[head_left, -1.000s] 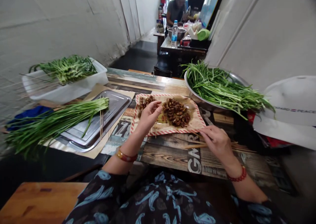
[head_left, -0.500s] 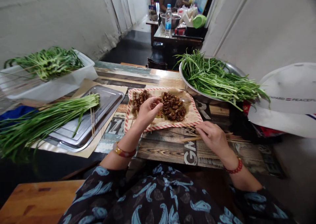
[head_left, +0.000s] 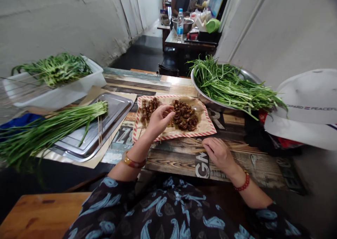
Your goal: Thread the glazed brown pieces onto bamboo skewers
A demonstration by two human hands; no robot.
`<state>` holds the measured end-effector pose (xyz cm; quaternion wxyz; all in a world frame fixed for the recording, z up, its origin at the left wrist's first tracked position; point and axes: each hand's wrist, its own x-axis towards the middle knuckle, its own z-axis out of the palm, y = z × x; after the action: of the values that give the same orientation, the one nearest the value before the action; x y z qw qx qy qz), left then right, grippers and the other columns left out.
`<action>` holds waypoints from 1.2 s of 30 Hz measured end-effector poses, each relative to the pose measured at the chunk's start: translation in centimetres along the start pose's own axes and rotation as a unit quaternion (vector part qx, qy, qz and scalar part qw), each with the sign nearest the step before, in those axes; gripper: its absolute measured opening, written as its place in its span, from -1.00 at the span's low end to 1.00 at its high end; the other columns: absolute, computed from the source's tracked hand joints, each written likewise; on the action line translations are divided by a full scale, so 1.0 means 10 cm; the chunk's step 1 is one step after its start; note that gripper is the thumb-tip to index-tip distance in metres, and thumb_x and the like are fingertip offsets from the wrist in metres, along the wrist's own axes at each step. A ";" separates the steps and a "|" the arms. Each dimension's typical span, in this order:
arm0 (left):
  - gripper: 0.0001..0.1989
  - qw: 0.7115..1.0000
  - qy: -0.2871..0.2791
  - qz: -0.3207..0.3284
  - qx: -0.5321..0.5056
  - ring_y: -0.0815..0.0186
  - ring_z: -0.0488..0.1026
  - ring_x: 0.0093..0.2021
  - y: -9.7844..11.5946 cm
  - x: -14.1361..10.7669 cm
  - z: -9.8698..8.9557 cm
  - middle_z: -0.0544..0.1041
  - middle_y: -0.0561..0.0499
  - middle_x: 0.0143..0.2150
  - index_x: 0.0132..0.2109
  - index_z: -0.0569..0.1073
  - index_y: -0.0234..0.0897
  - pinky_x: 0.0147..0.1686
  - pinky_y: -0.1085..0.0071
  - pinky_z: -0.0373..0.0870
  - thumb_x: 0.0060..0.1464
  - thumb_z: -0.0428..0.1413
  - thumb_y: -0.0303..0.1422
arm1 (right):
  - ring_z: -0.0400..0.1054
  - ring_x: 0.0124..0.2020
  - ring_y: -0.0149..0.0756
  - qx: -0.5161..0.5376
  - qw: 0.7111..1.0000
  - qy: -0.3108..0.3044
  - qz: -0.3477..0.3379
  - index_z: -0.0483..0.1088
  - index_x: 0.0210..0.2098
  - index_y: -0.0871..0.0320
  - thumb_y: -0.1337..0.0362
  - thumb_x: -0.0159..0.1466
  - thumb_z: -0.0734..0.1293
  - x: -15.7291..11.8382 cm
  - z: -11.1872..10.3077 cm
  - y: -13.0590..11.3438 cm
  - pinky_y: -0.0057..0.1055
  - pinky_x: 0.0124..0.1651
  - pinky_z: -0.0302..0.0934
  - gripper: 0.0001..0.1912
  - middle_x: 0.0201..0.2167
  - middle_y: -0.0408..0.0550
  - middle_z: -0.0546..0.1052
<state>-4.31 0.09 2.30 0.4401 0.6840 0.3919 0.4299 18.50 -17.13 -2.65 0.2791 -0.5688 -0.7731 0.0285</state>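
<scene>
My left hand [head_left: 161, 121] hovers over a paper-lined tray [head_left: 204, 126] with a red-and-white striped rim. Its thumb and fingertips are pinched together; whatever sits between them is too small to name. Glossy brown pieces resembling pupae [head_left: 185, 118] are heaped at the tray's right side. To the left of that heap lie more brown pieces [head_left: 150, 107] on skewers, partly behind my left hand. My right hand [head_left: 217, 154] rests low over the table, its fingertips closed on thin bamboo skewers [head_left: 194, 145] lying in front of the tray.
Cut green stalks [head_left: 76, 118] lie across a metal tray [head_left: 119, 102] on the left. Behind them stands a white plastic bin [head_left: 96, 75] of greens. A steel bowl [head_left: 196, 84] of greens and a white cap [head_left: 308, 102] are on the right. Another person [head_left: 181, 0] is at a far table.
My right hand has shifted left and nearer to me, and its fingertips have come onto the skewers. My left hand has barely moved over the tray.
</scene>
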 end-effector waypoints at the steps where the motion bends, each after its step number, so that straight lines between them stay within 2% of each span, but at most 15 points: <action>1: -0.74 1.000 -0.004 0.007 0.004 0.30 0.44 -0.26 0.01 0.00 0.00 0.53 -0.09 -0.17 -0.15 0.56 -0.28 -0.24 0.41 0.34 0.00 0.21 -0.30 | 0.41 -0.21 -0.27 0.002 1.000 0.001 -0.003 0.39 -0.19 0.13 0.33 0.39 0.17 0.00 0.00 0.00 -0.31 -0.14 0.23 -0.84 -0.25 -0.02 0.55; 5: -0.79 1.000 0.007 0.013 0.005 0.29 0.43 -0.27 -0.01 0.03 -0.03 0.54 -0.06 -0.21 -0.19 0.58 -0.25 -0.27 0.42 0.32 -0.03 0.22 -0.32 | 0.43 -0.13 -0.26 0.004 1.000 0.018 -0.009 0.40 -0.14 0.12 0.33 0.38 0.19 0.00 -0.02 0.03 -0.29 -0.11 0.26 -0.84 -0.16 0.00 0.56; 9: -0.79 0.998 0.058 0.005 0.010 0.32 0.39 -0.35 -0.08 0.10 -0.12 0.53 -0.06 -0.27 -0.20 0.59 -0.28 -0.33 0.44 0.29 0.00 0.20 -0.29 | 0.44 -0.14 -0.25 0.001 0.996 0.083 0.009 0.42 -0.15 0.09 0.34 0.35 0.23 0.08 -0.11 0.07 -0.26 -0.09 0.30 -0.85 -0.19 -0.01 0.55; 12: -0.75 0.994 0.070 0.036 0.076 0.29 0.40 -0.32 -0.14 0.18 -0.15 0.51 -0.08 -0.24 -0.16 0.56 -0.30 -0.28 0.39 0.31 0.08 0.14 -0.25 | 0.43 -0.22 -0.27 0.015 0.987 0.159 0.025 0.45 -0.17 0.08 0.33 0.33 0.26 0.27 -0.20 0.02 -0.28 -0.13 0.34 -0.86 -0.25 -0.02 0.51; 14: -0.76 0.984 0.053 0.070 0.157 0.26 0.41 -0.27 -0.16 0.25 -0.15 0.49 -0.09 -0.24 -0.14 0.54 -0.30 -0.22 0.34 0.32 0.12 0.10 -0.27 | 0.42 -0.25 -0.27 0.021 0.980 0.196 0.027 0.46 -0.15 0.04 0.32 0.33 0.25 0.48 -0.24 -0.06 -0.29 -0.14 0.35 -0.83 -0.27 -0.03 0.51; 17: -0.80 0.948 0.007 0.102 0.302 0.17 0.40 -0.16 -0.16 0.35 -0.11 0.48 -0.11 -0.22 -0.16 0.54 -0.26 -0.10 0.25 0.29 0.13 0.08 -0.32 | 0.42 -0.23 -0.27 0.039 0.973 0.227 0.023 0.47 -0.09 0.04 0.32 0.35 0.22 0.82 -0.24 -0.21 -0.28 -0.12 0.36 -0.77 -0.26 -0.02 0.50; 20: -0.79 0.898 -0.013 0.094 0.429 0.08 0.37 -0.08 -0.16 0.43 -0.10 0.48 -0.17 -0.14 -0.13 0.54 -0.25 -0.06 0.18 0.25 0.14 0.06 -0.33 | 0.41 -0.21 -0.28 0.063 0.967 0.247 0.010 0.48 -0.10 0.06 0.33 0.36 0.20 1.11 -0.17 -0.27 -0.28 -0.09 0.36 -0.77 -0.26 -0.02 0.51; 24: -0.76 0.845 -0.041 0.078 0.528 0.01 0.35 -0.06 -0.17 0.51 -0.10 0.48 -0.22 -0.08 -0.13 0.55 -0.27 -0.13 0.14 0.23 0.17 0.01 -0.34 | 0.42 -0.24 -0.30 0.077 0.955 0.287 0.006 0.49 -0.14 0.10 0.34 0.36 0.21 1.25 -0.02 -0.19 -0.30 -0.11 0.38 -0.78 -0.29 -0.02 0.51; 27: -0.74 0.820 -0.065 0.082 0.562 -0.02 0.32 -0.05 -0.21 0.52 -0.07 0.47 -0.23 -0.08 -0.19 0.55 -0.28 -0.17 0.13 0.22 0.19 -0.02 -0.32 | 0.43 -0.24 -0.31 0.080 0.953 0.291 0.011 0.49 -0.15 0.10 0.35 0.35 0.23 1.21 0.10 -0.10 -0.27 -0.07 0.38 -0.79 -0.29 -0.03 0.52; 30: -0.71 0.809 -0.081 0.080 0.577 -0.02 0.30 -0.04 -0.25 0.53 -0.02 0.47 -0.23 -0.10 -0.19 0.55 -0.29 -0.16 0.13 0.20 0.21 -0.06 -0.32 | 0.44 -0.21 -0.31 0.081 0.960 0.268 0.008 0.49 -0.14 0.09 0.36 0.34 0.24 1.17 0.18 -0.06 -0.26 -0.03 0.38 -0.79 -0.27 -0.04 0.53; 33: -0.71 0.808 -0.092 0.074 0.577 -0.01 0.30 -0.04 -0.29 0.54 0.02 0.47 -0.25 -0.11 -0.18 0.54 -0.30 -0.14 0.12 0.20 0.21 -0.07 -0.35 | 0.44 -0.22 -0.32 0.075 0.965 0.251 0.008 0.49 -0.12 0.08 0.38 0.33 0.24 1.15 0.22 -0.07 -0.29 -0.06 0.38 -0.78 -0.27 -0.04 0.53; 36: -0.75 0.821 -0.092 0.080 0.558 0.00 0.31 -0.04 -0.31 0.55 0.01 0.48 -0.25 -0.12 -0.18 0.53 -0.30 -0.13 0.13 0.21 0.18 -0.05 -0.41 | 0.43 -0.25 -0.33 0.070 0.967 0.244 0.011 0.49 -0.10 0.08 0.39 0.32 0.25 1.15 0.25 -0.09 -0.34 -0.14 0.39 -0.77 -0.27 -0.05 0.52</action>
<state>-2.89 6.00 0.73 -0.0193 0.8781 0.4662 0.1063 14.28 -6.43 0.16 0.4985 -0.5460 -0.6712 -0.0541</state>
